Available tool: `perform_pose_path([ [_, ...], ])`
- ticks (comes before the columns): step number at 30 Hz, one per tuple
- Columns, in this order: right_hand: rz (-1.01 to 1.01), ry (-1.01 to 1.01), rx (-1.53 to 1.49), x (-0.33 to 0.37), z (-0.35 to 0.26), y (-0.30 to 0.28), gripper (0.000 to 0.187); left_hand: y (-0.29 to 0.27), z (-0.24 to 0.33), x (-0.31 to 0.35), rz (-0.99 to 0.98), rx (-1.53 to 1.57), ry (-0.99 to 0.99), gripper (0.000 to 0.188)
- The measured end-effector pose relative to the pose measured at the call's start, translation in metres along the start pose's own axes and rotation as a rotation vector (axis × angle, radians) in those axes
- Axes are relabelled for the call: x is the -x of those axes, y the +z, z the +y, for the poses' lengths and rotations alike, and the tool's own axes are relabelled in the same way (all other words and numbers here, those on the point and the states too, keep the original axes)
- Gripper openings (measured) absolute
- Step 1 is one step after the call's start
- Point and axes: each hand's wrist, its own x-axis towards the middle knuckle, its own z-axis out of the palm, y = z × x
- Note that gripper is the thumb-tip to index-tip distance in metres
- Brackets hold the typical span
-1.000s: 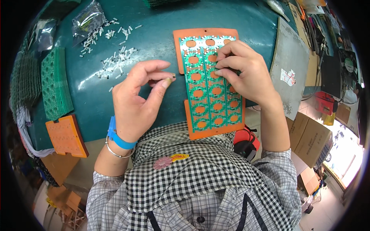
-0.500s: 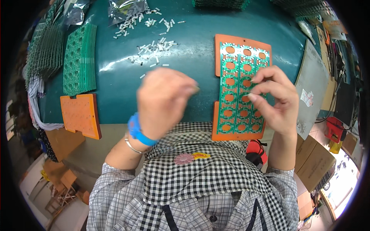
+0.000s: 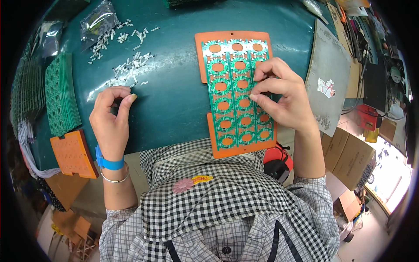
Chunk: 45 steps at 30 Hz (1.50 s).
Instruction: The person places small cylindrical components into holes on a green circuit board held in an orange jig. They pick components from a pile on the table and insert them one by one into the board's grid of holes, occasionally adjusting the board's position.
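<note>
Checked shirt at lower edge. Orange perforated plate (image 3: 73, 153) at near left edge of teal table (image 3: 174, 100). Left hand (image 3: 111, 118) resting on table, fingers curled, thumb and forefinger nearly pinched; contents not discernible. Right hand (image 3: 283, 94) pinching on green circuit panel (image 3: 239, 94), fingertips pressed to its right column. Panel seated in orange carrier (image 3: 227, 150), centre of table. Stack of green panels (image 3: 61, 100) at left. Small white parts (image 3: 126, 67) scattered beyond left hand; clear bags (image 3: 98, 22) at far edge.

Dark teal, glossy work table (image 3: 174, 109) filling the upper field. Brown cardboard boxes (image 3: 349, 159) stand on the floor at right, beside a bright patch of daylit floor (image 3: 393, 174); cluttered shelving (image 3: 375, 52) beyond.
</note>
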Motion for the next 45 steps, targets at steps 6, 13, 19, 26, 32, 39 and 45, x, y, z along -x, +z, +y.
perform_pose_path([
  [6, -0.007, -0.030, 0.058, -0.001, -0.001, -0.001, 0.015, 0.009, 0.028, -0.001, -0.071, 0.190, -0.070, 0.011],
  [13, -0.023, -0.099, 0.150, -0.005, -0.007, 0.004, 0.017, 0.019, 0.047, 0.001, -0.105, 0.321, -0.071, 0.011],
  [19, -0.116, -0.151, 0.221, -0.008, -0.008, -0.002, 0.018, 0.026, 0.060, 0.003, -0.175, 0.452, -0.051, 0.013],
  [26, -0.033, -0.150, 0.088, -0.010, -0.023, 0.002, 0.021, 0.034, 0.080, 0.009, -0.306, 0.572, -0.079, 0.034],
  [32, 0.059, -0.209, -0.058, -0.014, -0.050, 0.036, 0.022, 0.043, 0.104, 0.019, -0.296, 0.587, -0.012, 0.039],
  [39, -0.009, -0.015, -0.099, -0.002, -0.037, 0.018, 0.017, 0.033, 0.062, -0.009, -0.050, 0.118, 0.307, 0.019],
  [45, -0.026, 0.032, 0.059, 0.008, -0.025, -0.002, 0.017, 0.016, -0.001, -0.057, -0.025, -0.301, 0.262, 0.017],
])
